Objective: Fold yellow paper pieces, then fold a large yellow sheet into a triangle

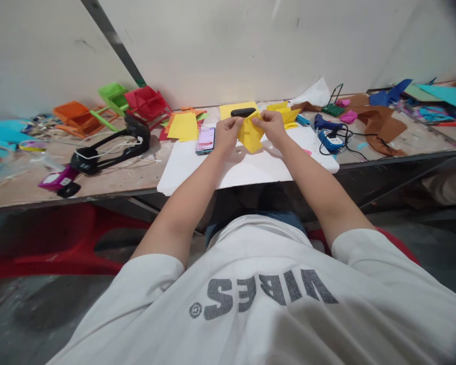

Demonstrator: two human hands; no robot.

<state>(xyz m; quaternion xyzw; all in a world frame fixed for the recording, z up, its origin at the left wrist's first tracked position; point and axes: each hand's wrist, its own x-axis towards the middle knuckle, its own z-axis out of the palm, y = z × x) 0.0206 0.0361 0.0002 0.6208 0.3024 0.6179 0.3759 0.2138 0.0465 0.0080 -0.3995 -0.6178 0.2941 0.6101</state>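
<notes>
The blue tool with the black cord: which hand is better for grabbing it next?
Probably the right hand: it is nearer the blue tool than the left hand. Both hold the thin yellow sheet, so the right must first let go.

I see soft, fairly bright light on the wall (pixel 220 45), with faint glare up top. Blurred shadows fall below the hands (pixel 228 134) on the white board (pixel 193 170); the floor (pixel 30 314) is dim. My wide lens stretches the edges; pixelation veils part of the smartphone (pixel 209 137).
</notes>
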